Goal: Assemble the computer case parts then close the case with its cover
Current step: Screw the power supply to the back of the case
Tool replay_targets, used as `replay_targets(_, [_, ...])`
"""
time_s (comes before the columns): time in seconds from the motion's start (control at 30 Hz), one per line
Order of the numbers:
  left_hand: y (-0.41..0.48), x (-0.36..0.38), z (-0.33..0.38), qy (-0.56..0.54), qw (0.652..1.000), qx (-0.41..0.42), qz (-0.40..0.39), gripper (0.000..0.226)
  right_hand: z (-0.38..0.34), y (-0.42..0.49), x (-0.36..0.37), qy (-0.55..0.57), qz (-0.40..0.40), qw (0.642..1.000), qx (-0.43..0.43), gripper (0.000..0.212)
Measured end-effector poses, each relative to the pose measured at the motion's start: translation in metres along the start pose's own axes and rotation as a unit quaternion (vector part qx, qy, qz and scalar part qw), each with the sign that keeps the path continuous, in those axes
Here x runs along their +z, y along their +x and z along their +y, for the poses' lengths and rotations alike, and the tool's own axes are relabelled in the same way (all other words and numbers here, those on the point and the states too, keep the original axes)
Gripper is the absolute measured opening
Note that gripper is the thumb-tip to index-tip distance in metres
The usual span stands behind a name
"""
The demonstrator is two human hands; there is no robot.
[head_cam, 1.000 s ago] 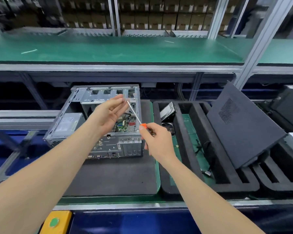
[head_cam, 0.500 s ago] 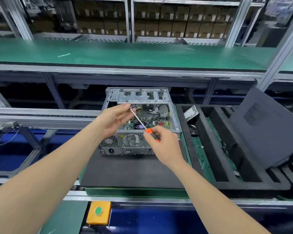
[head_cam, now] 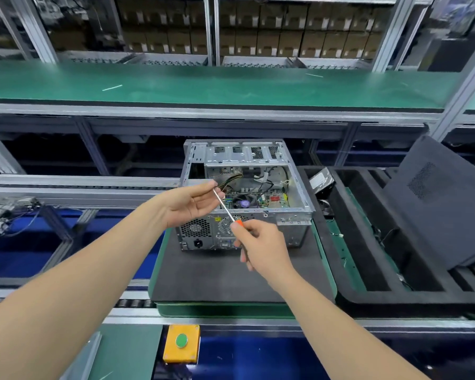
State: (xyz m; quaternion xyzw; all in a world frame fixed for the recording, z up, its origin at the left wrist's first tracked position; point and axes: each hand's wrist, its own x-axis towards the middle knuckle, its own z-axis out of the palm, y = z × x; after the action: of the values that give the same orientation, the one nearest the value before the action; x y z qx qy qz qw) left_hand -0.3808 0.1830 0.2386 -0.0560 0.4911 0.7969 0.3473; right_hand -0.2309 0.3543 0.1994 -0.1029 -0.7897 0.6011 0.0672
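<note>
Case (head_cam: 244, 156) now rear-on, screwdriver (head_cam: 225, 205) across it, cover (head_cam: 436, 209) perhaps propped

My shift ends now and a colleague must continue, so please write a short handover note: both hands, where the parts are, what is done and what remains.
Left hand: thumb and fingertips pinch the shaft tip of the screwdriver; any screw there is too small to tell.
Right hand: grips the orange handle.
Computer case: open on the dark foam mat, with board and cables inside.
Cover: leans in the foam tray to the right. What looks like a hard drive also lies there.
Done: board is in the case.
Left: probably fit the drive, then close the case with the cover.
</note>
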Motion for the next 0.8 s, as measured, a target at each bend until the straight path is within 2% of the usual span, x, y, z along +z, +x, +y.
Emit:
replay_targets(0.13, [-0.005, -0.003, -0.022, -0.074, 0.995, -0.023, 0.07, 0.011, 0.011, -0.006, 0.026, 0.111, -0.061, 0.988, 0.091, 0.025])
replay_targets(0.27, [-0.012, -0.021, -0.047, -0.102, 0.985, -0.035, 0.132, 0.013, 0.026, -0.021, 0.052, 0.157, -0.137, 0.966, 0.154, 0.023])
replay_targets(0.37, [-0.02, -0.042, -0.058, -0.115, 0.98, -0.046, 0.155, 0.014, 0.032, -0.028, 0.068, 0.157, -0.164, 0.958, 0.177, 0.024])
replay_targets(0.5, [-0.026, -0.062, -0.064, -0.131, 0.978, -0.045, 0.158, 0.015, 0.03, -0.035, 0.083, 0.173, -0.169, 0.948, 0.208, 0.026])
replay_targets(0.8, [-0.024, -0.077, -0.057, -0.103, 0.986, -0.045, 0.127, 0.02, 0.025, -0.04, 0.108, 0.167, -0.12, 0.956, 0.21, 0.023])
